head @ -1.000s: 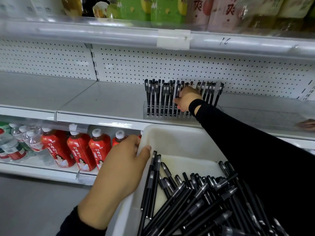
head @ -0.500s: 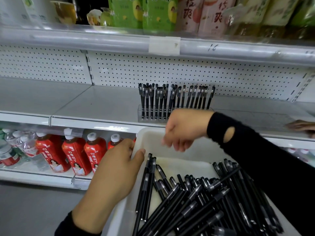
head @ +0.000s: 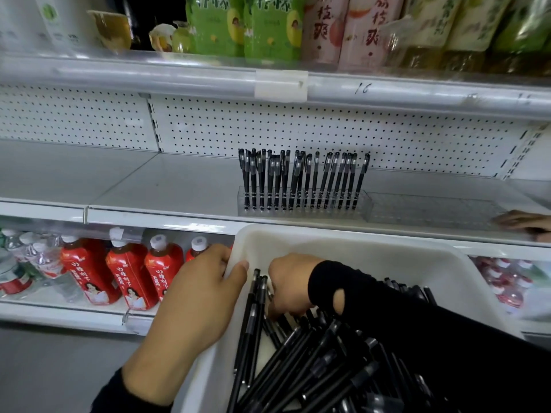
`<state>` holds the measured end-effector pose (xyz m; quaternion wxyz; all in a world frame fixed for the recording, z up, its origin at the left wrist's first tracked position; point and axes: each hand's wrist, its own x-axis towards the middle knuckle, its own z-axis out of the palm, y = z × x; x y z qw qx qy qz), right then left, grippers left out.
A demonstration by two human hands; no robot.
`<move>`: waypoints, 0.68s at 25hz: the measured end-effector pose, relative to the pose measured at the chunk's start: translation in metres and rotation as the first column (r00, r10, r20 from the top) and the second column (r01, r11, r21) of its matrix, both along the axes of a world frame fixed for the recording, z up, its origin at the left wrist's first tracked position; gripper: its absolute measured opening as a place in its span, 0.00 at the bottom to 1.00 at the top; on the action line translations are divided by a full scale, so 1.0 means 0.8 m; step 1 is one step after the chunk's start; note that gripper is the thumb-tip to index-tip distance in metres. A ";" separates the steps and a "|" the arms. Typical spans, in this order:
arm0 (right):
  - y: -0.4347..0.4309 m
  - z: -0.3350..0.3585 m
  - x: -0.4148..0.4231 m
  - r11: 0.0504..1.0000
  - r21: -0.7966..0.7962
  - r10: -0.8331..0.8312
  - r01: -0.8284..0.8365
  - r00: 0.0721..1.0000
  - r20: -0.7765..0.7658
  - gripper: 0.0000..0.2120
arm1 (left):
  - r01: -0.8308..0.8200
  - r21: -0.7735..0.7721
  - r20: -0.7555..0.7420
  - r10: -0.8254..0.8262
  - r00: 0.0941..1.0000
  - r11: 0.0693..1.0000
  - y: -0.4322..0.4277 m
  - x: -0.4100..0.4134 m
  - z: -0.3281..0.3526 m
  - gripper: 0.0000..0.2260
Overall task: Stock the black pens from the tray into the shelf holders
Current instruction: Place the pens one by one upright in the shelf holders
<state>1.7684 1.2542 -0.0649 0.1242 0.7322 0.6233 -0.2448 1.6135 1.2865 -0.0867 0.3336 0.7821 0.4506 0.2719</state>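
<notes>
**A:** Lower centre of frame, the left hand (head: 205, 293) grips the left rim of the white tray (head: 357, 234), thumb hooked inside.

**B:** And the right hand (head: 293, 284) is down among the loose black pens (head: 313, 368), fingers curled into the pile. I can't tell if one is pinched yet.

**A:** Here's the danger: those pens lie crossed over each other. Lift one and it may drag a neighbour over the rim.

**B:** Only one hand shows on that tray, too. A sharp tug could tip it.

**A:** Mid-frame, the clear holder (head: 304, 207) on the shelf carries a row of standing pens (head: 298, 180), several leaning. A clumsy insert might knock them askew.

**B:** Watch the right edge: another person's hand (head: 524, 222) rests by the second holder (head: 432, 207). The two could bump.
</notes>
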 end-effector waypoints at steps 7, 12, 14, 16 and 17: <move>-0.009 0.084 0.056 0.969 0.027 -0.190 0.246 0.810 -0.555 0.10 | -0.006 0.003 -0.011 0.006 1.000 1.000 0.001 -0.001 0.000 0.08; 0.010 0.141 0.120 0.708 0.456 -0.190 0.539 0.768 -0.611 0.08 | -0.002 -0.021 0.002 0.003 1.000 1.000 0.002 0.000 -0.002 0.08; 0.040 0.122 0.144 0.592 0.528 -0.261 0.609 0.765 -0.589 0.07 | 0.004 -0.023 0.012 -0.004 1.000 1.000 0.002 0.000 -0.002 0.07; 0.066 0.098 0.159 0.545 0.550 -0.306 0.634 0.760 -0.573 0.08 | 0.001 -0.015 0.009 -0.001 1.000 1.000 0.002 0.000 -0.001 0.08; 0.077 0.087 0.164 0.528 0.558 -0.310 0.641 0.757 -0.576 0.09 | -0.002 -0.013 0.007 0.002 1.000 1.000 0.002 0.000 -0.001 0.08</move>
